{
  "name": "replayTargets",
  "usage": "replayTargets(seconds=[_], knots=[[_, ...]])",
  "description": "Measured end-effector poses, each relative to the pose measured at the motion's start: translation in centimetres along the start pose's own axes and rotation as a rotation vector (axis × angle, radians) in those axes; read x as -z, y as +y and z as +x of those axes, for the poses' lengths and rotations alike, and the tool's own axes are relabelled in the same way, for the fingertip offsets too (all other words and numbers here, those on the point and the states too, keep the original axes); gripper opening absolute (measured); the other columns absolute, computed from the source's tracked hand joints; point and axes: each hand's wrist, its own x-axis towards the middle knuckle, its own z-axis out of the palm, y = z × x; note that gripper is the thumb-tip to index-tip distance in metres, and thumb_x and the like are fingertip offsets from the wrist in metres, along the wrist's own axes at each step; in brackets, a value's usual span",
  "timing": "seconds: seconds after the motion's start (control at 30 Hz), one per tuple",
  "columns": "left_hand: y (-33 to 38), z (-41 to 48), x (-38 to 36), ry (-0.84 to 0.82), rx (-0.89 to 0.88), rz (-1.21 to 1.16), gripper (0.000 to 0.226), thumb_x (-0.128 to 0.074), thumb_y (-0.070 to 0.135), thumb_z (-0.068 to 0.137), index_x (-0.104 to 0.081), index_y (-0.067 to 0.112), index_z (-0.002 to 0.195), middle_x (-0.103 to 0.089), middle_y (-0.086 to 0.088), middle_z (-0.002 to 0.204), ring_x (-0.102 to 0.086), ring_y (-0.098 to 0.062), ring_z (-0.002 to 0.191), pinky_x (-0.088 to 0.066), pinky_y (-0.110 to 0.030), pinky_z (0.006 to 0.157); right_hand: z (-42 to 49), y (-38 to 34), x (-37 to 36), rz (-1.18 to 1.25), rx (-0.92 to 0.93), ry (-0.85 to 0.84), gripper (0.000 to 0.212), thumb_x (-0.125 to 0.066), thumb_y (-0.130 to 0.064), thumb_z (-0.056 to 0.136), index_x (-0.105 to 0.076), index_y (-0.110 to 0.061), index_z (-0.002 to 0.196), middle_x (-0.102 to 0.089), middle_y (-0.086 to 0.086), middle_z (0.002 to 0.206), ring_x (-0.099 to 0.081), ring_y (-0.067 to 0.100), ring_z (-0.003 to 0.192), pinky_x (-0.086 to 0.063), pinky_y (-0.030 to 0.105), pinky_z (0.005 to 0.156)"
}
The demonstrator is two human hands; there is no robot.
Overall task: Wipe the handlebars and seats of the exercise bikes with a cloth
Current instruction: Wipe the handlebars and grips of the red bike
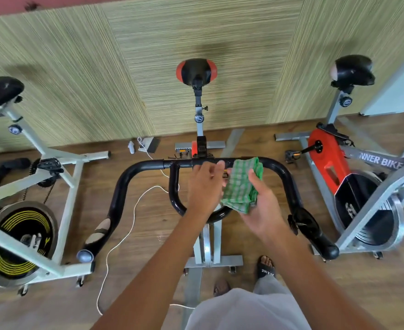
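The green checked cloth (241,186) is folded up and sits in the right hand (262,215). That hand's grip is clamped on the cloth, with the thumb on top and the fingers under it. The cloth is up in the air, just over the middle of the black handlebars (148,165) of the middle bike.

The left hand (204,186) is just beside the cloth, on its left. Its grip is apart, with loose fingers that hold nothing. I cannot tell if a fingertip touches the cloth.

The middle bike's seat (196,70) is black and red, far from the hands, near the wall. Three bikes stand on the wooden floor (160,234). The left bike (71,186) is white, and the right bike (324,158) is red and black. A white cord (129,222) lies on the floor under the handlebars. One foot in a black sandal (266,267) stands near the bottom edge of the floor.
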Motion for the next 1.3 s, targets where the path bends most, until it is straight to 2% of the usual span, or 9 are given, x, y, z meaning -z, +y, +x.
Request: replayTargets(seconds=[0.1, 0.27, 0.37, 0.47, 0.57, 0.83, 0.97, 1.1, 1.3], knots=[[-2.9, -0.1, 0.4, -0.123, -0.016, 0.312, 0.029, -0.041, 0.034, 0.102, -0.063, 0.015, 0.106, -0.065, -0.005, 0.097, -0.06, -0.024, 0.091, -0.048, -0.036, 0.077, 0.9, 0.6, 1.8, -0.269, 0.157, 0.32, 0.035, -0.048, -0.032, 0.105, -0.052, -0.027, 0.139, -0.066, 0.0, 0.125, -0.063, 0.023, 0.115, -0.048, 0.046, 0.1], [-4.5, -1.6, -0.4, -0.099, -0.148, 0.816, 0.03, -0.033, 0.03, 0.104, -0.061, 0.017, 0.105, -0.069, -0.005, 0.094, -0.064, -0.028, 0.085, -0.034, -0.03, 0.066, 2.5, 5.7, 1.1, -0.576, -0.108, 0.299, 0.043, -0.036, -0.046, 0.105, -0.047, -0.018, 0.136, -0.059, 0.002, 0.098, -0.061, 0.019, 0.085, -0.054, 0.038, 0.076], [-4.7, -1.5, -0.6, -0.077, -0.163, 0.841, 0.03, -0.033, 0.028, 0.103, -0.06, 0.018, 0.099, -0.069, -0.003, 0.088, -0.059, -0.027, 0.075, -0.031, -0.03, 0.064, 5.7, 4.6, -0.6, -0.706, -0.04, 0.34, 0.049, -0.029, -0.048, 0.106, -0.055, -0.009, 0.121, -0.058, 0.003, 0.088, -0.057, 0.015, 0.073, -0.041, 0.031, 0.059], [-4.4, -1.6, -0.5, -0.083, -0.149, 0.864, 0.03, -0.031, 0.026, 0.103, -0.059, 0.017, 0.097, -0.067, -0.003, 0.084, -0.048, -0.024, 0.067, -0.032, -0.031, 0.063, 8.5, 1.7, -1.6, -0.793, -0.024, 0.318, 0.05, -0.026, -0.046, 0.107, -0.058, -0.007, 0.108, -0.061, 0.009, 0.089, -0.067, 0.025, 0.085, -0.051, 0.038, 0.077], [-4.4, -1.6, -0.8, -0.085, -0.152, 0.879, 0.03, -0.031, 0.027, 0.102, -0.059, 0.018, 0.098, -0.068, -0.003, 0.086, -0.057, -0.027, 0.073, -0.032, -0.031, 0.063, 6.5, 3.2, -0.5, -0.932, -0.033, 0.329, 0.046, -0.028, -0.046, 0.107, -0.056, -0.008, 0.111, -0.053, 0.001, 0.075, -0.057, 0.015, 0.068, -0.044, 0.031, 0.061], [-4.3, -1.6, -0.9, -0.054, -0.123, 0.838, 0.033, -0.03, 0.03, 0.104, -0.061, 0.02, 0.103, -0.06, -0.001, 0.075, -0.056, -0.026, 0.069, -0.035, -0.032, 0.065, 8.4, 2.2, -1.7, -0.963, -0.034, 0.318, 0.049, -0.028, -0.05, 0.105, -0.051, -0.009, 0.119, -0.052, 0.003, 0.081, -0.058, 0.02, 0.074, -0.045, 0.033, 0.066], [-3.4, -1.5, -1.3, 0.052, -0.009, 0.335, 0.026, -0.036, 0.035, 0.104, -0.059, 0.027, 0.097, -0.063, 0.005, 0.088, -0.06, -0.018, 0.083, -0.036, -0.028, 0.07, 5.3, 1.5, 1.1, -1.026, -0.086, 0.232, 0.038, -0.032, -0.044, 0.106, -0.052, -0.015, 0.093, -0.052, 0.002, 0.077, -0.054, 0.016, 0.068, -0.044, 0.031, 0.064], [-0.4, -2.2, -2.8, 0.155, -0.029, -0.33, 0.017, -0.056, 0.034, 0.099, -0.064, 0.02, 0.102, -0.066, 0.006, 0.1, -0.059, 0.006, 0.086, -0.043, -0.009, 0.079, 3.2, -1.8, 1.9, -0.692, 0.077, 0.213, 0.034, -0.049, -0.047, 0.101, -0.047, -0.022, 0.125, -0.066, 0.005, 0.11, -0.067, 0.026, 0.099, -0.053, 0.049, 0.094], [3.8, -2.0, -4.6, -0.443, 0.218, -1.154, 0.055, -0.047, 0.045, 0.1, -0.053, 0.005, 0.138, -0.059, -0.017, 0.134, -0.055, -0.03, 0.127, -0.042, -0.046, 0.108, 1.1, -6.1, 2.3, -0.231, -0.148, -0.084, 0.028, -0.065, -0.007, 0.092, -0.066, -0.007, 0.12, -0.075, 0.011, 0.101, -0.075, 0.021, 0.084, -0.059, 0.03, 0.063]])
